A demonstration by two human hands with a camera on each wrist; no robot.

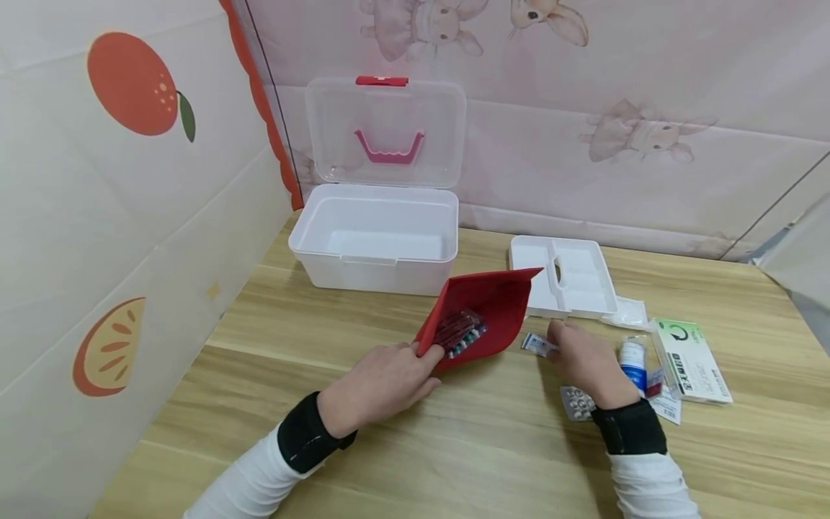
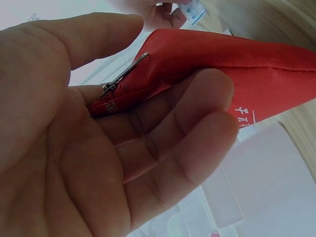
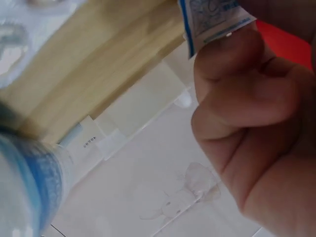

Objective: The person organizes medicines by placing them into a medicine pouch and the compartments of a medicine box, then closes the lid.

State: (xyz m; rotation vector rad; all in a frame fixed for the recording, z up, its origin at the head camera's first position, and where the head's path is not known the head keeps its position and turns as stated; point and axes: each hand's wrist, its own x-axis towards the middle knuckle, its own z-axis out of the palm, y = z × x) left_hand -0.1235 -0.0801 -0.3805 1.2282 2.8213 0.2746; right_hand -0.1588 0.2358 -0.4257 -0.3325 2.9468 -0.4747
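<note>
A blister pack (image 1: 576, 404) lay nearest, on the wooden table (image 1: 454, 447), partly hidden under the right wrist. The left hand (image 1: 382, 382) was curled round the near corner of a red pouch (image 1: 483, 310) — pinched at the zipper end, mouth lifted off the table, pill strips (image 1: 459, 333) seen inside. The right hand (image 1: 586, 360) was closed on a small blue-and-white sachet (image 1: 537, 344), held just beside the pouch's right edge, above the table. A small bottle (image 1: 632, 360) and a green-and-white box (image 1: 690, 359) were placed just right of that hand. Behind them a white tray (image 1: 570, 277) was set on the table. Farthest back — a white storage box (image 1: 375, 241) with its clear lid (image 1: 386, 133) stood open.
</note>
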